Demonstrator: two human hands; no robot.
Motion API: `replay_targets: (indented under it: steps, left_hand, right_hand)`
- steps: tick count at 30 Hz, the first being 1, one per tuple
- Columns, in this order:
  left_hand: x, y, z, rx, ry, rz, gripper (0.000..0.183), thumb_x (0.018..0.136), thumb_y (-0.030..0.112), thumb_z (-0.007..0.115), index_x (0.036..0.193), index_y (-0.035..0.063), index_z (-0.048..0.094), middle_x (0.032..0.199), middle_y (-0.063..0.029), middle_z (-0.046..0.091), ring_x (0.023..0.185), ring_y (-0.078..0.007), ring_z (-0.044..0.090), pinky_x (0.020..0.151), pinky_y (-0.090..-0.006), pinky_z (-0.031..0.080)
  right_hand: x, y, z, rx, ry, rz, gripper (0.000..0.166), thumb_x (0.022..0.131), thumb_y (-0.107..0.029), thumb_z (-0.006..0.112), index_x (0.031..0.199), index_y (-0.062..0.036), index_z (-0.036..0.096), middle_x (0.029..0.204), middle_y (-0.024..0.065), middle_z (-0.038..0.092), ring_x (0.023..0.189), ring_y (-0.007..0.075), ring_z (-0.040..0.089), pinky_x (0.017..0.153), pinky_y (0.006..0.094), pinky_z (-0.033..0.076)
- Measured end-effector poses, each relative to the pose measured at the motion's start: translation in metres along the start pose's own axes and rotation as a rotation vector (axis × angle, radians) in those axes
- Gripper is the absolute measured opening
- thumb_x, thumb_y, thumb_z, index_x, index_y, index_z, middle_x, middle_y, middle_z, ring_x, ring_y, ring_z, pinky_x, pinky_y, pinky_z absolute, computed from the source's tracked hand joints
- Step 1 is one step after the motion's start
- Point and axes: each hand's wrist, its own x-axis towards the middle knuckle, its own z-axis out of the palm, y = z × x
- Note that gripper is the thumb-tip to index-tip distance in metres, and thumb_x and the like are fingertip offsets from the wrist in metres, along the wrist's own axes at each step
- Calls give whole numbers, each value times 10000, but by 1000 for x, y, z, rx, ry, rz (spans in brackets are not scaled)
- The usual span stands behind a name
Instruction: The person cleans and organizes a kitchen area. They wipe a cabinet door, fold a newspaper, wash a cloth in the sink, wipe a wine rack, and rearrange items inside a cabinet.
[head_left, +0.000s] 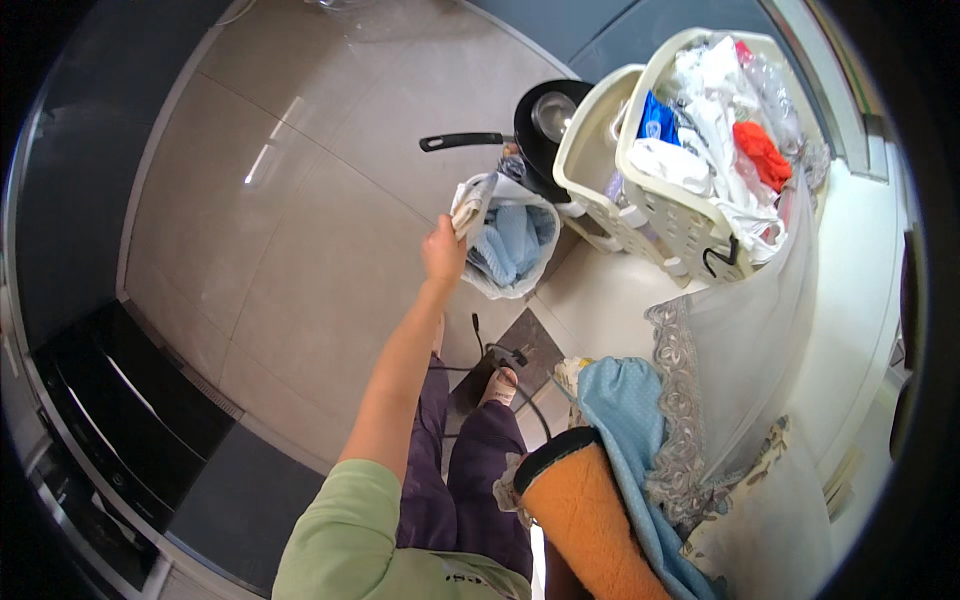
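My left hand (444, 251) reaches out in front of me, its fingers closed on a crumpled beige-and-white piece of cloth or wrapper (471, 213). That piece is at the near left rim of a small waste bin (553, 238) lined with a white bag. Inside the bin lies light blue crumpled cloth or paper (504, 244). My right hand is out of view. Close to my right side is a roll-shaped orange fleecy thing (581, 510) with a black edge. Blue dotted cloth (622, 397) with a gathered edge hangs beside it.
Two cream plastic baskets (600, 135) (667, 217) stand past the bin, the nearer full of plastic bags (720, 112). A black frying pan (529, 154) holds a clear lid or bowl. Black cables (517, 360) lie by my feet. A lace-edged curtain (750, 337) hangs at right.
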Motion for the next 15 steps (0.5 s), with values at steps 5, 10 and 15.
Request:
replay_targets:
  steps: [5,10,15]
  left_hand:
    - [-13,-18,19,-66,50,161,200,687,96,536,841,56,414,758,-181,532,719,-349,500,610,-412,385]
    - [-60,-13,28,-92,-27,-174,313,676,55,517,968,47,405,799,-165,532,764,-341,496,692,-398,380]
    - [-87,1,64,-304,21,-539,340,705,83,502,1005,46,346,848,-200,518,804,-384,488,684,-432,373]
  right_hand:
    - [9,2,5,172,8,91,388,594,24,505,967,-41,421,868,68,452,847,191,454,725,286,386]
    - [9,-5,3,277,6,143,362,619,6,501,969,-39,423,865,75,457,833,197,460,712,294,392]
    - [8,-7,-3,323,4,178,337,643,-12,496,971,-38,425,862,82,463,818,204,466,698,303,399]
